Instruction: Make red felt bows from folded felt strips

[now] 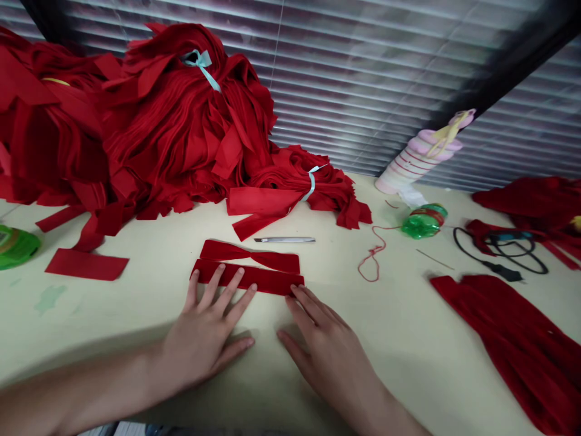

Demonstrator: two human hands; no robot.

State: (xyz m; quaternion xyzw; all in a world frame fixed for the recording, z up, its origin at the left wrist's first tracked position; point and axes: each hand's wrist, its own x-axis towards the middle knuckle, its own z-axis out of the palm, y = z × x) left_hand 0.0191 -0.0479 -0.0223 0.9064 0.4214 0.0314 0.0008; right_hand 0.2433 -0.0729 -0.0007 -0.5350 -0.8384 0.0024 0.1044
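**Strips:** two red velvet strips (247, 277) lay on the pale table (390, 369), one above the other and touching. The upper strip (249, 257) narrowed to a pinch at its middle.

**Left hand:** the left hand (204, 330) lay palm down, fingers spread wide, the fingertips (228, 280) resting on the lower strip and gripping nothing.

**Right hand:** the right hand (329, 345) lay palm down beside it, fingers narrower, their tips at the strip's right end, also not gripping.

**Knife:** a snap-off utility knife (284, 240) lay just above the strips, within easy reach.

**Risk:** uneven pressure from the hands could have skewed the strips out of line. A careless slide could have brought velvet or skin against the knife.

**Beyond:** a heap of red fabric (181, 133) rose behind, with a ribbon-tied bundle (299, 194) at its foot. Its loose ends could have slumped toward the work. A loose red thread (373, 257) lay to the right.
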